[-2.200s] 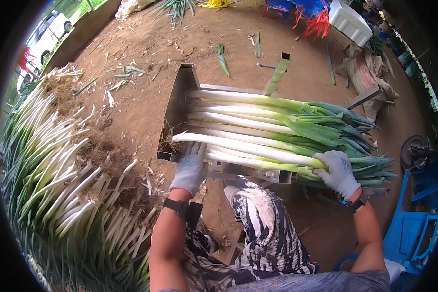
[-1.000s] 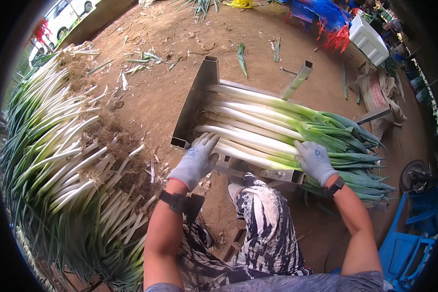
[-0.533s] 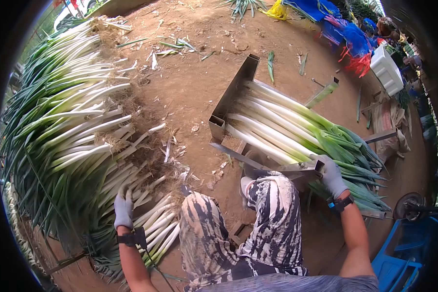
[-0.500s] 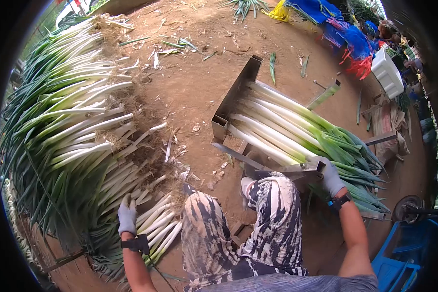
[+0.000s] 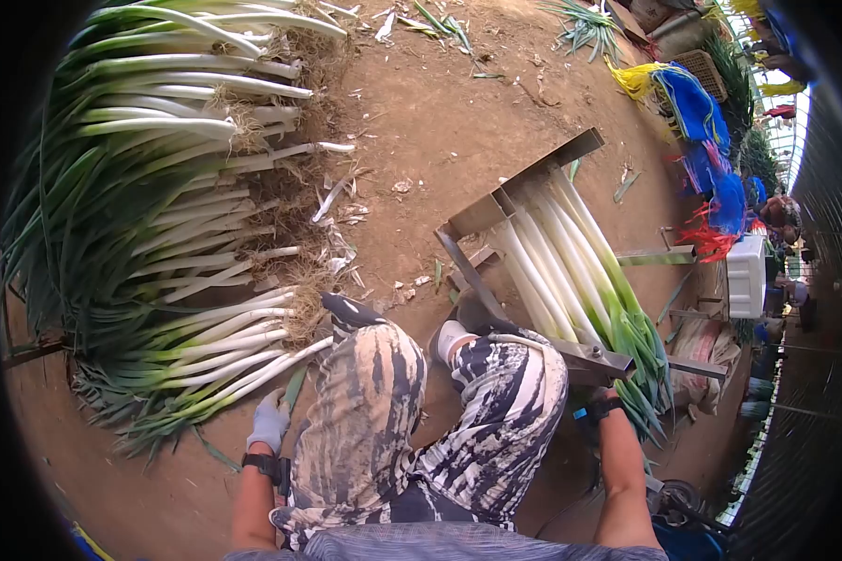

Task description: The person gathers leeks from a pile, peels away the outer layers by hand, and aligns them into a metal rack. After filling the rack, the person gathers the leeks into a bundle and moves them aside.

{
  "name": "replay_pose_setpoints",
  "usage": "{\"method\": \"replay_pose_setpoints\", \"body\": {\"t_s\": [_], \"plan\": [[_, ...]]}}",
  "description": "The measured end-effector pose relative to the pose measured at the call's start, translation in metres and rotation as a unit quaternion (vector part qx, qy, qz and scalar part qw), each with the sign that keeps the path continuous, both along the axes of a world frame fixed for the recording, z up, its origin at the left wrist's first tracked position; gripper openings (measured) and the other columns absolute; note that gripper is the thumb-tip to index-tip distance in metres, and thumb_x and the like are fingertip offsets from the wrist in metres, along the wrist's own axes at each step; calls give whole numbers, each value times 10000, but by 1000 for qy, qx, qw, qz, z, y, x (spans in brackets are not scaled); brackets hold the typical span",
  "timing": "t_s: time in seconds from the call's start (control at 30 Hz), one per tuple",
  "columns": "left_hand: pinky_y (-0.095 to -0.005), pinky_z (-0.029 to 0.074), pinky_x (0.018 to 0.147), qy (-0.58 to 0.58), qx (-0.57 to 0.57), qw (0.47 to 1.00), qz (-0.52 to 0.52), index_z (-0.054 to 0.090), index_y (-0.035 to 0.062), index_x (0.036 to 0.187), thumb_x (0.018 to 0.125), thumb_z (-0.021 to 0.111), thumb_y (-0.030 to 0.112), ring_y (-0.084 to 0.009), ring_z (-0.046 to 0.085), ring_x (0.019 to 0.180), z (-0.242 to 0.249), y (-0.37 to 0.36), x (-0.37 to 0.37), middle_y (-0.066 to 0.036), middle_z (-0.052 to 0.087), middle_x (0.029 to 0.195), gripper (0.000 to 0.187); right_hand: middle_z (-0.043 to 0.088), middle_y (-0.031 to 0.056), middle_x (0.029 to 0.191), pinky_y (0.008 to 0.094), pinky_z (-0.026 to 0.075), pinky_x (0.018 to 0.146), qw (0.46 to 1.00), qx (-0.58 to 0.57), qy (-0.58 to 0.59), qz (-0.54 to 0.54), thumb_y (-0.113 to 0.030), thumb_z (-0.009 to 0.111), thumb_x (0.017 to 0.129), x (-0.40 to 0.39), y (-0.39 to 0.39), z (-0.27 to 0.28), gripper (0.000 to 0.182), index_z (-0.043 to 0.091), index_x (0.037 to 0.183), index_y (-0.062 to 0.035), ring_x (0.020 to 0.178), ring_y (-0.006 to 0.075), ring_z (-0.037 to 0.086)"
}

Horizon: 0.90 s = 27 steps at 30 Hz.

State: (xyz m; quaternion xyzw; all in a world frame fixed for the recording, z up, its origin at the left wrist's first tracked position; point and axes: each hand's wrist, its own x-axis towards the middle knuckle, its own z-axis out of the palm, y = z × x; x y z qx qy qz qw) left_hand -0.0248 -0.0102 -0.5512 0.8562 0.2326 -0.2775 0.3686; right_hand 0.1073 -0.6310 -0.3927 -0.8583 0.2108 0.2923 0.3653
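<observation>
My left hand [image 5: 269,423], in a pale glove, is low beside my left knee. Its fingers look closed around the end of a loose green leek leaf [image 5: 295,387]. Just above it lies the near end of a big pile of leeks [image 5: 225,355], white stems and roots pointing right. My right hand [image 5: 608,396] is at the near corner of a metal rack [image 5: 589,359], mostly hidden by the bar, so its fingers do not show. A bundle of leeks [image 5: 561,262] lies in the rack, white ends against the far plate, green leaves towards me.
My knees [image 5: 374,374] are between pile and rack. Blue netting [image 5: 697,107] with yellow and red ends, a white crate [image 5: 747,276] and a pale sack [image 5: 706,360] lie to the right. Leaf scraps [image 5: 440,23] litter the dirt floor. A wheel [image 5: 678,500] is at lower right.
My view has turned. My left hand has left the leek pile and come down beside my knee. My right hand has slipped from the rack's corner to below it, nearer my body.
</observation>
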Motion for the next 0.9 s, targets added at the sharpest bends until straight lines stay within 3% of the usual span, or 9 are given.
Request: {"method": "replay_pose_setpoints", "body": {"t_s": [0.33, 0.37, 0.4, 0.5, 0.7, 0.77, 0.83, 0.87, 0.9], "plan": [[-404, 448, 943, 9, 15, 998, -58, 607, 68, 1181, 866, 567, 207, -360, 590, 1068, -2, -26, 49, -198, 628, 1139, 346, 646, 115, 1138, 308, 443, 905, 993, 32, 90, 76, -271, 623, 888, 71, 23, 32, 433, 578, 1214, 11, 1041, 194, 594], [-406, 447, 945, 10, 22, 998, -64, 609, 69, 1179, 867, 568, 208, -362, 590, 1065, 2, -25, 52, -198, 629, 1136, 344, 592, 102, 1205, 247, 430, 933, 988, 2, 136, 77, -259, 571, 944, 87, 46, 54, 542, 419, 1360, 54, 1073, 140, 555], [-405, 443, 950, 5, 25, 997, -67, 608, 67, 1179, 867, 569, 208, -363, 585, 1072, 6, -22, 55, -200, 625, 1142, 344, 581, 87, 1212, 244, 411, 953, 982, 8, 107, 155, -258, 570, 944, 100, 48, 64, 572, 380, 1392, 42, 1106, 145, 539], [-402, 432, 966, -12, 31, 997, -63, 602, 61, 1181, 867, 570, 206, -364, 569, 1096, 11, -13, 56, -204, 612, 1162, 347, 566, 100, 1251, 287, 412, 943, 984, 67, 73, 147, -370, 632, 885, 148, 62, 84, 709, 337, 1447, -53, 1073, 139, 526], [-401, 414, 988, -27, 73, 996, -41, 583, 39, 1194, 874, 552, 186, -362, 547, 1129, -16, 7, 45, -203, 592, 1195, 353, 616, 102, 1069, 310, 514, 764, 952, -76, 166, 245, -418, 601, 891, 224, 130, 72, 745, 316, 1436, 2, 903, 166, 584], [-398, 414, 993, -52, 67, 996, -13, 572, 35, 1198, 855, 575, 186, -359, 541, 1134, -23, 1, 45, -200, 574, 1219, 375, 637, 115, 975, 294, 507, 729, 943, -91, 173, 268, -421, 621, 861, 232, 146, 45, 658, 485, 1313, 38, 837, 165, 590], [-400, 409, 1002, -88, 87, 992, 17, 561, 42, 1215, 836, 597, 190, -363, 529, 1148, -23, 4, 47, -205, 557, 1240, 409, 660, 145, 853, 316, 502, 692, 904, -238, 164, 315, -416, 647, 804, 237, 176, 29, 563, 618, 1100, 61, 761, 210, 623], [-407, 391, 1020, -121, 121, 985, 6, 547, 40, 1234, 816, 619, 199, -366, 503, 1176, -32, 10, 42, -208, 530, 1274, 453, 662, 180, 772, 368, 500, 680, 904, -223, 2, 365, -410, 655, 753, 232, 166, 7, 504, 653, 925, 64, 726, 279, 648], [-414, 374, 1038, -151, 153, 977, -9, 533, 39, 1252, 796, 641, 208, -368, 477, 1204, -45, 14, 36, -212, 503, 1308, 499, 670, 214, 822, 415, 500, 715, 895, -259, 24, 362, -404, 656, 742, 229, 192, 23, 497, 650, 901, 67, 778, 341, 660]]}}
